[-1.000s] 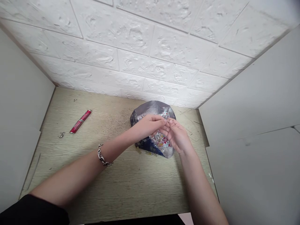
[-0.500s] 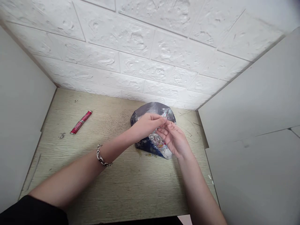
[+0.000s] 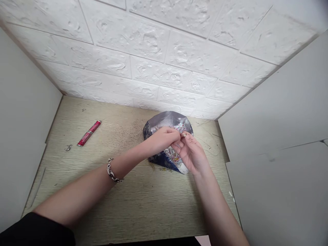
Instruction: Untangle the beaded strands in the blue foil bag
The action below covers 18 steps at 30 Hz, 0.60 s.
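Over a blue pouch (image 3: 162,160) with a silvery lining, my two hands meet at the fingertips. Many small beads (image 3: 175,156), white, yellow and pink, lie in the pouch. My left hand (image 3: 167,139) is closed in a pinch, its back toward me, and what it grips is too small to make out. My right hand (image 3: 191,150) pinches with thumb and forefinger, palm partly turned up. A tiny pale speck shows at its fingertips, too small to name. A silver chain bracelet (image 3: 111,171) circles my left wrist.
On the wooden tabletop (image 3: 123,212), a red tube-shaped packet (image 3: 89,133) lies at the left, with small shiny pieces (image 3: 68,148) near it. Thin threads (image 3: 211,145) lie right of the pouch. A white brick-pattern wall (image 3: 148,68) stands behind, with grey panels (image 3: 279,136) at both sides.
The fingers of my left hand have curled in more and turned slightly downward. My right fingertips have shifted a little, and a pale speck now shows at them. The pouch has stayed put.
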Each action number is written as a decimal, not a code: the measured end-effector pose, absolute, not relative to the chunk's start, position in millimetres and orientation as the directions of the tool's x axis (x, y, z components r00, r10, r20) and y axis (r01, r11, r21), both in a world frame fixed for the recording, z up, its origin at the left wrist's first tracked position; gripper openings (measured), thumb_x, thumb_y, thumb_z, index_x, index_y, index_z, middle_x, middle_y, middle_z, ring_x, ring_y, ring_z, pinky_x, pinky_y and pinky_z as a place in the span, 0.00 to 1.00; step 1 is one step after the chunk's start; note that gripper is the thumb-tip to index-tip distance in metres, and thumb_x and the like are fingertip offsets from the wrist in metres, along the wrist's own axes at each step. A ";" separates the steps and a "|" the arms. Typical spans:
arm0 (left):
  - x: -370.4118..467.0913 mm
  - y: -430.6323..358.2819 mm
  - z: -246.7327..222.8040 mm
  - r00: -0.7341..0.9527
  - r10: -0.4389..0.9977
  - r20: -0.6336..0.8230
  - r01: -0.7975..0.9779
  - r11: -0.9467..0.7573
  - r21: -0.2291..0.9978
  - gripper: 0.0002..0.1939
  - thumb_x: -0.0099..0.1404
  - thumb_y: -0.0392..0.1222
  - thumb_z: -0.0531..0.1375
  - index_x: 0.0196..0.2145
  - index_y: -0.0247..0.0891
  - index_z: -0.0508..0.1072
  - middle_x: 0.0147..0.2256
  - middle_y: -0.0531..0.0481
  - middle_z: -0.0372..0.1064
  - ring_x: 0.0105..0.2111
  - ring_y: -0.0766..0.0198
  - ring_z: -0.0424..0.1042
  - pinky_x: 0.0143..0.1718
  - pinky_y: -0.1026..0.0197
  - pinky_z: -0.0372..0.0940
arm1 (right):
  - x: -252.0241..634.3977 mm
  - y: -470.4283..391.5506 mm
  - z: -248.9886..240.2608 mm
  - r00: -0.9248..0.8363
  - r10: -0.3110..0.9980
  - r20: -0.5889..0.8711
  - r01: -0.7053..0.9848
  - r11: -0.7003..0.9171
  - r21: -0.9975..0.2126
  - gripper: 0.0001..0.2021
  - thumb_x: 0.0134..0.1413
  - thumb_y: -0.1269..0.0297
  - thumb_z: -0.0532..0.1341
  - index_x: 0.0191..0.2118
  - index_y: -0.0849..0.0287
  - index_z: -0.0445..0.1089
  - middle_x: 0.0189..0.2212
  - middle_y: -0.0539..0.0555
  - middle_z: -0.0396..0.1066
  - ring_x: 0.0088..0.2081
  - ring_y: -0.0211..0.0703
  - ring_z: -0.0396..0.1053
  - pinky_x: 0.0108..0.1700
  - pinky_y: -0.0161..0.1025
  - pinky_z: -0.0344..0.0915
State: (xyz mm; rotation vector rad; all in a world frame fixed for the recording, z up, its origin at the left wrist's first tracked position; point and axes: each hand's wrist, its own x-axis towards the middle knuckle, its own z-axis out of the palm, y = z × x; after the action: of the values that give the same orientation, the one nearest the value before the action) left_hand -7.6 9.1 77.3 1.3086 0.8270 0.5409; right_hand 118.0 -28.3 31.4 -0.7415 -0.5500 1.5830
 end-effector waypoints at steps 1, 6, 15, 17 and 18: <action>-8.0 9.4 76.9 0.620 0.754 -0.217 0.099 0.199 0.975 0.12 0.49 0.32 0.49 0.13 0.37 0.50 0.13 0.59 0.42 0.14 0.76 0.41 0.15 0.67 0.37 | 118.2 -28.6 31.5 -0.061 0.987 -0.150 -0.683 -0.151 -0.714 0.04 0.45 0.67 0.62 0.28 0.58 0.66 0.27 0.47 0.68 0.31 0.33 0.68 0.39 0.35 0.69; -9.6 11.7 73.2 0.663 0.728 -0.176 0.095 0.151 0.984 0.13 0.49 0.34 0.50 0.12 0.37 0.49 0.12 0.57 0.42 0.14 0.75 0.41 0.15 0.65 0.37 | 119.8 -29.2 30.7 -0.091 0.980 -0.175 -0.696 -0.188 -0.693 0.03 0.46 0.67 0.61 0.29 0.57 0.66 0.28 0.47 0.69 0.33 0.33 0.67 0.42 0.37 0.67; -11.0 9.3 77.3 0.708 0.691 -0.145 0.117 0.088 0.989 0.09 0.50 0.34 0.49 0.15 0.36 0.56 0.14 0.59 0.46 0.14 0.75 0.46 0.15 0.66 0.41 | 120.1 -29.7 24.5 -0.135 0.975 -0.178 -0.697 -0.221 -0.682 0.03 0.48 0.65 0.61 0.30 0.57 0.67 0.28 0.48 0.69 0.32 0.33 0.66 0.39 0.34 0.66; -10.9 9.6 77.2 0.715 0.683 -0.146 0.125 0.080 0.989 0.09 0.50 0.34 0.49 0.15 0.36 0.56 0.14 0.58 0.47 0.14 0.76 0.47 0.15 0.66 0.41 | 120.2 -29.9 23.6 -0.143 0.973 -0.183 -0.694 -0.231 -0.682 0.03 0.48 0.64 0.61 0.29 0.57 0.67 0.29 0.48 0.69 0.33 0.33 0.67 0.39 0.35 0.66; -10.9 9.9 76.9 0.718 0.681 -0.146 0.127 0.078 0.989 0.09 0.51 0.34 0.49 0.15 0.36 0.56 0.14 0.58 0.48 0.14 0.76 0.47 0.15 0.66 0.41 | 120.3 -30.0 23.5 -0.147 0.972 -0.184 -0.698 -0.233 -0.677 0.03 0.48 0.64 0.60 0.30 0.57 0.67 0.29 0.48 0.69 0.33 0.33 0.66 0.39 0.35 0.66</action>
State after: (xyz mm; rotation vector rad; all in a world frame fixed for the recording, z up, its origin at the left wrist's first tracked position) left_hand -10.9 9.9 76.9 1.4593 0.7055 0.4707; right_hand 120.3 -30.0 23.5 -0.7159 -0.5247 1.6926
